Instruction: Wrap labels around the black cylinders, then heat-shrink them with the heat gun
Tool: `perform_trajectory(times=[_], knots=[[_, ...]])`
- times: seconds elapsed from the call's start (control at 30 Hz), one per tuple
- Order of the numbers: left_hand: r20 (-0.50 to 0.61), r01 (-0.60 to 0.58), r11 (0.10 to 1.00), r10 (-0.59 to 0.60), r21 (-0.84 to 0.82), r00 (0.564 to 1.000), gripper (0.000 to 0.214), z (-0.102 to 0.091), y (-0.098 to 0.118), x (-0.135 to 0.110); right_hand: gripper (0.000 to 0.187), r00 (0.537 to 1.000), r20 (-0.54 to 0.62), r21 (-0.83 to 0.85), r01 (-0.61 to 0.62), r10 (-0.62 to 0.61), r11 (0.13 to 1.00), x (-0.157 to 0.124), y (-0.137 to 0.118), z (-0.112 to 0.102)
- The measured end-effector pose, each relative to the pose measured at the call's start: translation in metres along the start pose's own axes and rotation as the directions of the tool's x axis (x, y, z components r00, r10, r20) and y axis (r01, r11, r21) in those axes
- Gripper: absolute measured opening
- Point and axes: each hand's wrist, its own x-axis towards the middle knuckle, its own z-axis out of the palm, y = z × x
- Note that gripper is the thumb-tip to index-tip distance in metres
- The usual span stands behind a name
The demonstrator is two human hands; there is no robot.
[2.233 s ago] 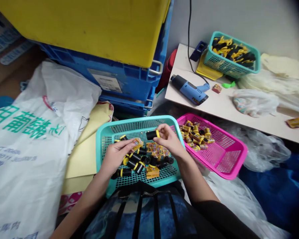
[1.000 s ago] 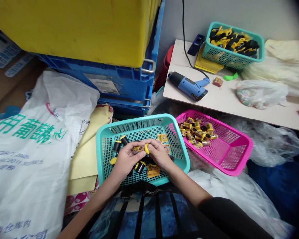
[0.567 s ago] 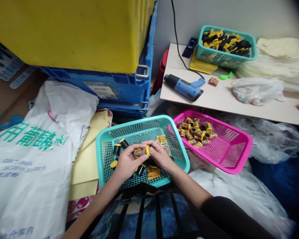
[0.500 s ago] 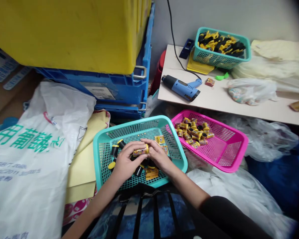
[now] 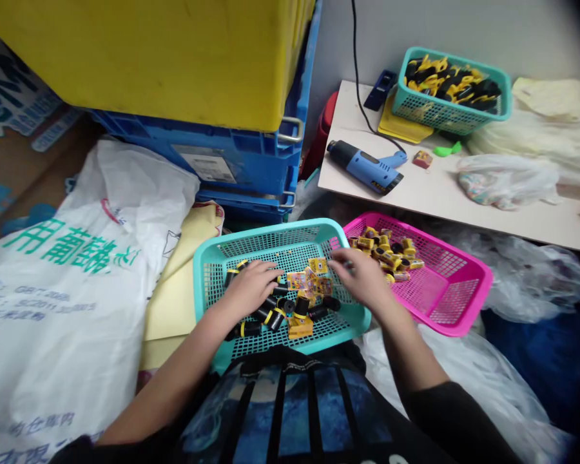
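Observation:
My left hand (image 5: pixel 252 287) reaches down over the left half of a turquoise mesh basket (image 5: pixel 200 283), fingers stretched out above small black cylinders with yellow ends (image 5: pixel 275 319). Part of that pile is hidden beneath it. At the basket's right rim hovers my right hand (image 5: pixel 360 277), its fingers loosely curved and apart, with nothing visible in them. Small yellow printed labels (image 5: pixel 297 281) lie between the two hands. In the pink basket (image 5: pixel 481 283), partly overlapped by the turquoise one, several cylinders wrapped in yellow labels (image 5: pixel 391 260) are heaped towards the left.
A blue heat gun (image 5: pixel 367 169) lies on the white table (image 5: pixel 432 200), its cord trailing up. Behind it stands another turquoise basket (image 5: pixel 444 113) of black and yellow parts. Blue crates (image 5: pixel 256 167) and a yellow bin (image 5: pixel 174 58) rise ahead; a white sack (image 5: pixel 77 309) lies left.
The label-wrapped cylinder held between both hands is no longer in them. My hands have parted: the left moved left over the black cylinders, the right moved right to the rim.

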Motion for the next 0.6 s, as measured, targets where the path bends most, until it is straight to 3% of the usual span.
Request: perform_trajectory(times=[0.07,0.13,0.23,0.33,0.47,0.6], knots=[[0.06,-0.039,0.999,0.037,0.03,0.998,0.027,0.011,0.006,0.006,0.026,0.962,0.269,-0.107,0.077,-0.046,0.991,0.014,-0.027,0.03],[0.08,-0.038,0.999,0.035,0.039,0.996,0.025,0.016,0.007,0.007,0.022,0.935,0.352,-0.176,0.11,-0.042,0.978,0.026,-0.042,0.054],[0.071,-0.016,0.999,0.013,0.037,0.997,0.023,0.015,0.006,0.002,0.011,0.928,0.367,-0.155,0.132,-0.067,0.979,0.035,-0.042,0.072],[0.024,0.039,0.999,-0.039,0.011,0.999,0.023,0.011,0.006,-0.002,0.01,0.926,0.371,-0.101,0.108,-0.063,0.989,0.038,-0.028,0.075],[-0.084,0.102,0.991,-0.109,-0.088,0.99,0.022,0.004,0.011,0.002,0.029,0.935,0.353,-0.032,0.042,-0.028,0.999,0.039,-0.014,0.071],[-0.207,0.13,0.967,-0.177,-0.221,0.962,0.019,-0.003,0.015,0.003,0.024,0.959,0.285,0.017,-0.011,0.006,1.0,0.035,-0.012,0.056]])
